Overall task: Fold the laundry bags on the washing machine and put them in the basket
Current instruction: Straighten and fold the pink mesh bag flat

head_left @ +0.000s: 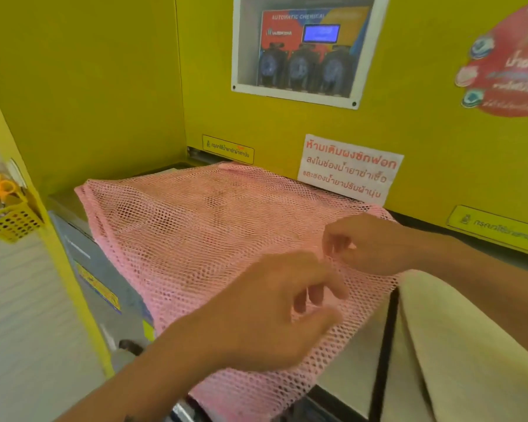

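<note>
A pink mesh laundry bag [195, 233] lies spread flat over the top of the washing machine [104, 287], its near edge hanging over the front. My left hand [272, 318] hovers over the bag's near right part with fingers curled and apart, and I cannot tell whether it touches the mesh. My right hand [375, 245] is at the bag's right edge, thumb and fingers pinching the mesh there. No basket for the bags is in view.
A cream cloth [457, 354] hangs at the lower right beside the bag. Yellow walls [104, 86] enclose the machine at the back and left, with a white paper notice [348, 172] and a dispenser panel [302, 47]. A small yellow perforated holder [9, 220] is fixed at the left.
</note>
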`<state>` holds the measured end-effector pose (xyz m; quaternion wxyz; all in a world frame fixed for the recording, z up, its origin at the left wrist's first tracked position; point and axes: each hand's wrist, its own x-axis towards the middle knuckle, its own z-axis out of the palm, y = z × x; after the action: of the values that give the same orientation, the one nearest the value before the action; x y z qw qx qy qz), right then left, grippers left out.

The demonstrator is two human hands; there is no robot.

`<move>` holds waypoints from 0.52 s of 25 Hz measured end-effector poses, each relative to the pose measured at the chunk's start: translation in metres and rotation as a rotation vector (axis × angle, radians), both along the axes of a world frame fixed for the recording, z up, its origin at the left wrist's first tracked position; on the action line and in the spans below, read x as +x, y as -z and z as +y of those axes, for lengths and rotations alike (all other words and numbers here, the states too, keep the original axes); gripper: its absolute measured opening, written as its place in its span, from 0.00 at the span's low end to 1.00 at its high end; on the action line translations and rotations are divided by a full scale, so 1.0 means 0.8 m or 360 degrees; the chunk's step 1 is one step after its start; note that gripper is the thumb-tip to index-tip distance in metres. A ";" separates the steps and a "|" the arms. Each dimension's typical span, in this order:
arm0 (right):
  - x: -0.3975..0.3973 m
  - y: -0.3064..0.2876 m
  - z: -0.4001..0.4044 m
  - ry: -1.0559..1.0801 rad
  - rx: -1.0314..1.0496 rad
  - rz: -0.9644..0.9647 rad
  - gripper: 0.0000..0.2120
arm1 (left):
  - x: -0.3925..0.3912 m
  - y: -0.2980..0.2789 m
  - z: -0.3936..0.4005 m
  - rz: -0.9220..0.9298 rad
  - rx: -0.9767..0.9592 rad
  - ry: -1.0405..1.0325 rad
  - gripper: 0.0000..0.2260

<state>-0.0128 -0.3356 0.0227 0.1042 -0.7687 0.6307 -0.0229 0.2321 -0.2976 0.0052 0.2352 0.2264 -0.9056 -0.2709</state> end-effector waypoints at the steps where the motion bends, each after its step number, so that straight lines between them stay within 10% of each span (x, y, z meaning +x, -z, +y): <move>1: -0.009 -0.005 0.019 -0.0017 0.0078 0.0001 0.11 | -0.016 0.002 0.019 -0.0221 0.0103 0.0029 0.15; 7: -0.038 0.011 0.077 -0.0099 0.0391 0.0417 0.32 | -0.078 0.036 0.045 -0.0683 -0.0063 -0.0608 0.24; 13: -0.051 0.029 0.066 -0.0277 -0.0161 0.0442 0.21 | -0.097 0.030 0.045 -0.0709 -0.0120 -0.1063 0.08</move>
<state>-0.0539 -0.2827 -0.0008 -0.0212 -0.8205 0.5680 0.0610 0.1544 -0.2617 -0.0191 0.1163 0.5525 -0.8204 -0.0904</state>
